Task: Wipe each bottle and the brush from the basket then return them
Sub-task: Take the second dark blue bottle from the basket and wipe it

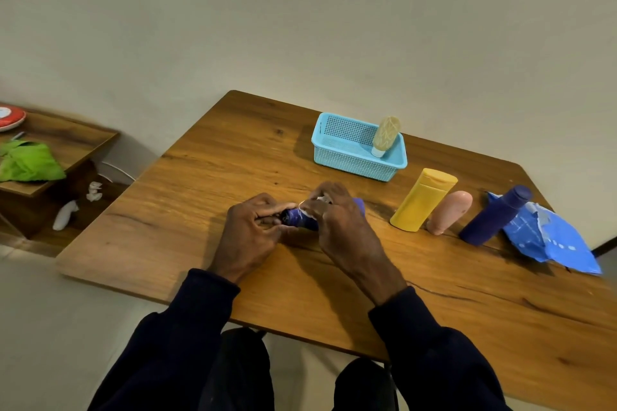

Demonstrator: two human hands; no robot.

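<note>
A small purple bottle [298,216] lies sideways on the wooden table [434,304] between both hands. My left hand [252,234] grips its left end. My right hand [337,220] covers the rest and presses a white tissue [321,200] against it; the purple tip pokes out at the right. The light blue basket [337,157] stands behind, with a beige tube [385,136] upside down inside. To the right, a yellow bottle [422,199], a pink bottle [450,212] and a dark blue bottle [494,216] stand in a row on the table. No brush is visible.
A torn blue wipe packet [551,240] lies at the table's right edge, behind the dark blue bottle. A low wooden shelf [63,150] at the left holds a green cloth [28,162] and a red-rimmed plate [10,117]. Crumpled white tissues [66,213] lie beneath it.
</note>
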